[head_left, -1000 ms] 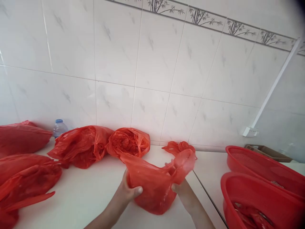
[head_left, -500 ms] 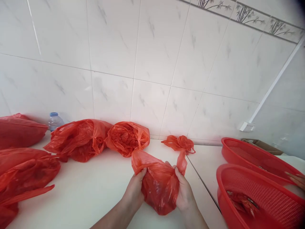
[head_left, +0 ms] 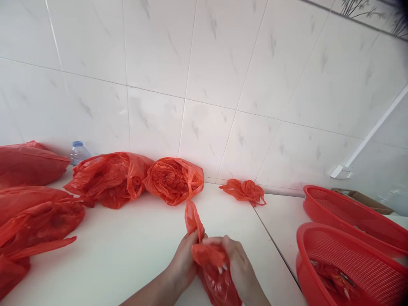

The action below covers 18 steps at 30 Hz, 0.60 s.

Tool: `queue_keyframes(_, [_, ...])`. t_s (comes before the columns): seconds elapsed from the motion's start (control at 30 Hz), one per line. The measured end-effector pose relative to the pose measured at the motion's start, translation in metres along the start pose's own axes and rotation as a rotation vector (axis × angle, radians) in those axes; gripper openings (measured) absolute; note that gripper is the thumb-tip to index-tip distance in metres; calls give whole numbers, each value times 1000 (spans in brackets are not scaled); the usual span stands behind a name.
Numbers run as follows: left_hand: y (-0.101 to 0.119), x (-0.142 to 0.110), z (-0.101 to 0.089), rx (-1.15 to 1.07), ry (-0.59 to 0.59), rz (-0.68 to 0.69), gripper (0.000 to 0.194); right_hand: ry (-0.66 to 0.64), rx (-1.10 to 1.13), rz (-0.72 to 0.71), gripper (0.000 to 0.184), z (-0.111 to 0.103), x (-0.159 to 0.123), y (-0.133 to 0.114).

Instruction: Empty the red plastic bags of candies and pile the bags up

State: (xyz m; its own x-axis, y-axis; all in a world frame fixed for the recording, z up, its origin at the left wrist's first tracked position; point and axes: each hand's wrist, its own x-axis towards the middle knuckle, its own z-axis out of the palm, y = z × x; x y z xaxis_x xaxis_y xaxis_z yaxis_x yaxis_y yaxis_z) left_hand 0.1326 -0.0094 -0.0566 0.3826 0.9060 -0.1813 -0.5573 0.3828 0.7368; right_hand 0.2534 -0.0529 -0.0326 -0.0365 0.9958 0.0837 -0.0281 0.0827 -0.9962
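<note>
Between my hands is a red plastic bag (head_left: 219, 280), bunched together at its top, with a filled lower part hanging toward me. My left hand (head_left: 185, 259) is closed round the neck of the bag, and one handle loop sticks up above it. My right hand (head_left: 234, 259) grips the other side, its fingers curled over the folded plastic near the neck. What lies inside the bag cannot be made out through the film. Just beyond my hands rests a rolled, open-mouthed red bag (head_left: 172, 180).
More red bags (head_left: 108, 178) line the wall and the left side, with a clear bottle (head_left: 79, 152) behind them. A small crumpled bag (head_left: 244, 191) lies near the table seam. Two red baskets (head_left: 302, 255) stand at right; the nearer holds some red items.
My hands have come together, gathering the bag's spread mouth into a narrow neck. The bag has turned and sunk lower. The other person's hand at the far basket is out of sight.
</note>
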Motion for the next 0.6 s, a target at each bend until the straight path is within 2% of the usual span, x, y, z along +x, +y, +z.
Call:
queue_keyframes(0.03, [-1, 0, -1, 20, -10, 24, 32, -4, -39, 14, 53, 2, 0, -1])
queue_keyframes(0.13, [-2, 0, -1, 84, -57, 84, 23, -16, 0, 61, 70, 7, 0, -2])
queue_keyframes(0.17, [-2, 1, 0, 110, -73, 93, 19, -27, 20, 62, 67, 8, 0, -1])
queue_keyframes(0.27, [-3, 2, 4, 199, -112, 101, 19, -73, 50, 46, 35, 9, 3, 3])
queue_keyframes(0.3, [-2, 2, 5, 229, -128, 95, 20, -72, 54, 53, 32, 8, 5, 6])
queue_keyframes(0.4, [0, -3, 6, 304, -192, 80, 16, -7, 95, 116, 40, 2, 13, 14])
queue_keyframes(0.43, [2, -6, 7, 335, -223, 80, 19, 33, 123, 143, 43, -1, 16, 17])
queue_keyframes(0.57, [3, -15, 9, 477, -308, 155, 67, 197, 175, 174, 42, -9, 25, 26])
queue_keyframes(0.6, [2, -16, 10, 485, -308, 176, 72, 216, 144, 167, 41, -9, 25, 27])
